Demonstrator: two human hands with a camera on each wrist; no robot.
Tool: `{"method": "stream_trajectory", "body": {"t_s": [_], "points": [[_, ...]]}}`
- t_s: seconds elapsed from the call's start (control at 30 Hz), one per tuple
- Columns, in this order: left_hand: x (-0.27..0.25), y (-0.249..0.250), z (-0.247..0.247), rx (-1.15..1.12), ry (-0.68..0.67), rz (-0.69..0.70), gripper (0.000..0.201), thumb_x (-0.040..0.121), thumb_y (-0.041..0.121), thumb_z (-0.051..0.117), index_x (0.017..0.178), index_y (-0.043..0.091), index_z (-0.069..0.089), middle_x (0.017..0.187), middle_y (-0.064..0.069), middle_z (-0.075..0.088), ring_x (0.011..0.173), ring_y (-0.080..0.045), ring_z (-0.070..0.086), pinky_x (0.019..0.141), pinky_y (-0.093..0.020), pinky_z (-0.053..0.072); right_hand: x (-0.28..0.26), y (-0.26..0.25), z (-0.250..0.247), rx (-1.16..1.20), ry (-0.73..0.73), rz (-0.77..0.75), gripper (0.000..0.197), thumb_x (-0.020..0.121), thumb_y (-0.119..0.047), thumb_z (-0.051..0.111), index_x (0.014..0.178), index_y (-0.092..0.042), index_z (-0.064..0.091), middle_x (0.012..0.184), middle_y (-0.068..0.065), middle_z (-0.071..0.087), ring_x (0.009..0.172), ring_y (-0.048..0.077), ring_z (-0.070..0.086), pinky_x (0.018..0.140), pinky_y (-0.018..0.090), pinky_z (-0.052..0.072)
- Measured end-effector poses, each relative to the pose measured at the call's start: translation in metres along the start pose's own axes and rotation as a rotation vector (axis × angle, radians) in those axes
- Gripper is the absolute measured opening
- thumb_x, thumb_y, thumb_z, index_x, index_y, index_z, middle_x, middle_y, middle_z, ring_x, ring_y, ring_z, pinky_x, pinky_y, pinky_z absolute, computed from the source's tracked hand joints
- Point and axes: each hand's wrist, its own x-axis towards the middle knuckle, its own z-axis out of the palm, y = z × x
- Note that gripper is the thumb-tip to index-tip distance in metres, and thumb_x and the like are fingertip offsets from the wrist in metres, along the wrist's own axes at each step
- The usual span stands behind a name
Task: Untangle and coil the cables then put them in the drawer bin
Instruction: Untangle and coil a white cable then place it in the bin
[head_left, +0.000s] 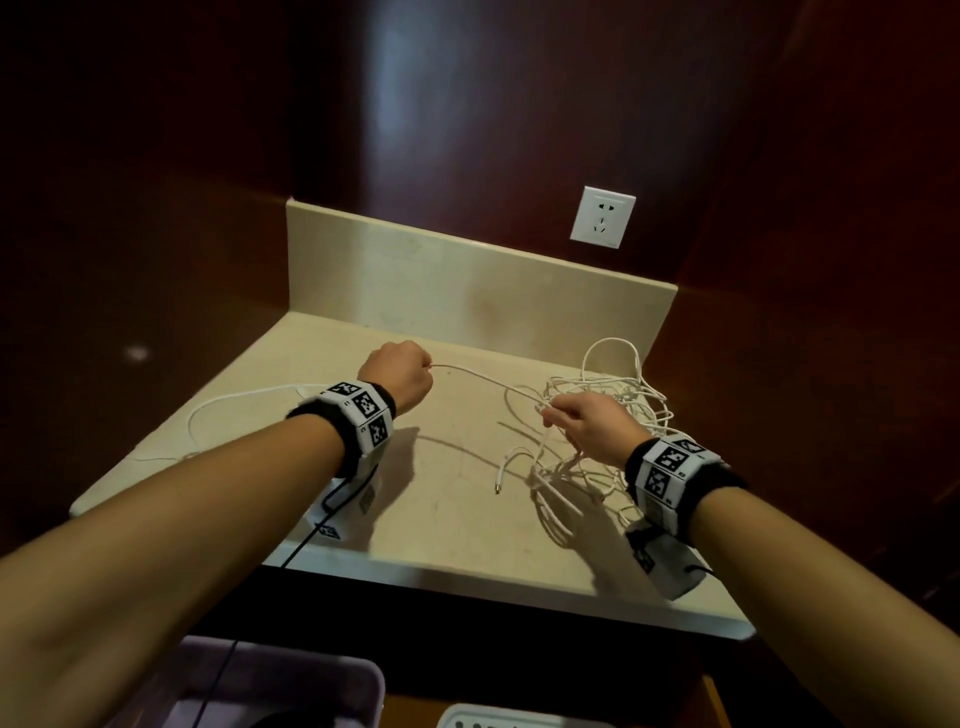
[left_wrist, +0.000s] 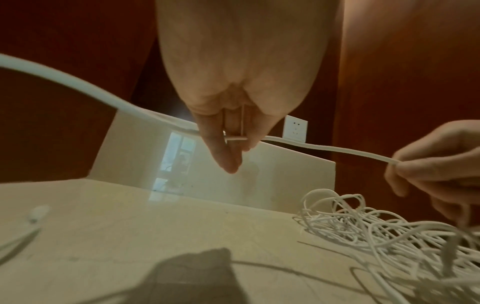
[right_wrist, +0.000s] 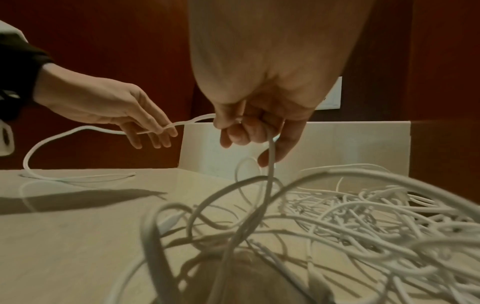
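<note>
— Hands first: what do the fingers hold?

— The left hand (head_left: 397, 375) pinches a thin white cable (head_left: 483, 379) between thumb and fingers (left_wrist: 217, 148), its other fingers hanging loosely downward. The right hand (head_left: 584, 426) curls its fingers (right_wrist: 241, 133) round the same cable, which runs nearly taut between the two hands above the pale beige stone countertop (head_left: 447, 499).

— And the other cables?

— A tangled heap of thin white cables (head_left: 602, 441) lies under and beyond the right fingers. Which strand belongs to which cable cannot be told; one metal-tipped plug end (head_left: 497, 488) sticks out toward the left fingers.

— Behind the left hand?

— The held cable trails over the counter; its far end is blurred in the left wrist view.

— The bin?

— Only a corner of a lilac plastic bin (head_left: 291, 680) shows at the bottom edge, cut off, well short of both hands. Beside it, a white object (head_left: 498, 719) is too cropped to identify.
</note>
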Motion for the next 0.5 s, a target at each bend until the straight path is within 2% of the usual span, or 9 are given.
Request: {"method": "stream_trajectory", "body": {"t_s": [0.07, 0.1, 0.17, 0.23, 0.33, 0.4, 0.5], "points": [[-0.002, 0.012, 0.002, -0.015, -0.028, 0.086, 0.039, 0.092, 0.011, 0.046, 0.126, 0.017, 0.064, 0.125, -0.010, 0.065, 0.117, -0.029, 0.058, 0.101, -0.034, 0.044, 0.006, -0.003, -0.001, -0.014, 0.037, -0.028, 0.028, 0.100, -0.031, 0.049, 0.091, -0.015, 0.070, 0.068, -0.006, 0.055, 0.062, 0.010, 0.047, 0.065, 0.030, 0.038], [-0.003, 0.019, 0.003, -0.026, -0.045, 0.146, 0.037, 0.094, 0.015, 0.049, 0.127, 0.018, 0.063, 0.126, -0.007, 0.065, 0.117, -0.025, 0.058, 0.102, -0.033, 0.044, 0.008, -0.005, -0.001, -0.027, 0.050, -0.045, 0.028, 0.100, -0.032, 0.050, 0.092, -0.015, 0.071, 0.074, -0.006, 0.059, 0.067, 0.011, 0.049, 0.067, 0.030, 0.038], [-0.006, 0.032, 0.006, -0.026, -0.086, 0.259, 0.031, 0.096, 0.025, 0.054, 0.124, 0.020, 0.065, 0.122, -0.004, 0.068, 0.113, -0.020, 0.060, 0.099, -0.031, 0.044, 0.010, -0.008, 0.001, -0.053, 0.070, -0.073, 0.028, 0.099, -0.034, 0.050, 0.094, -0.017, 0.072, 0.088, -0.002, 0.066, 0.080, 0.015, 0.054, 0.074, 0.032, 0.041], [-0.007, 0.041, 0.008, -0.020, -0.110, 0.318, 0.028, 0.096, 0.030, 0.057, 0.118, 0.020, 0.069, 0.115, -0.003, 0.070, 0.107, -0.020, 0.062, 0.093, -0.029, 0.046, 0.010, -0.012, 0.002, -0.057, 0.084, -0.093, 0.027, 0.099, -0.035, 0.052, 0.095, -0.018, 0.072, 0.091, 0.001, 0.068, 0.084, 0.018, 0.055, 0.075, 0.031, 0.040], [-0.006, 0.043, 0.009, -0.043, -0.101, 0.348, 0.026, 0.096, 0.031, 0.058, 0.113, 0.018, 0.072, 0.104, -0.003, 0.073, 0.099, -0.020, 0.063, 0.085, -0.028, 0.045, 0.009, -0.013, 0.004, -0.033, 0.094, -0.111, 0.025, 0.098, -0.033, 0.053, 0.095, -0.017, 0.073, 0.090, 0.004, 0.069, 0.083, 0.020, 0.058, 0.074, 0.032, 0.041], [-0.006, 0.039, 0.008, -0.076, -0.087, 0.344, 0.026, 0.096, 0.031, 0.058, 0.113, 0.018, 0.072, 0.099, -0.003, 0.074, 0.097, -0.019, 0.064, 0.085, -0.027, 0.046, 0.007, -0.013, 0.004, -0.003, 0.092, -0.107, 0.024, 0.098, -0.031, 0.054, 0.094, -0.016, 0.072, 0.086, 0.005, 0.069, 0.081, 0.021, 0.059, 0.074, 0.034, 0.044], [-0.003, 0.031, 0.006, -0.129, -0.026, 0.294, 0.027, 0.095, 0.031, 0.059, 0.113, 0.016, 0.072, 0.105, -0.003, 0.074, 0.103, -0.018, 0.064, 0.091, -0.027, 0.046, 0.003, -0.011, 0.007, -0.004, 0.050, -0.074, 0.025, 0.099, -0.030, 0.051, 0.096, -0.014, 0.070, 0.079, 0.002, 0.065, 0.075, 0.019, 0.057, 0.070, 0.035, 0.045]]}}
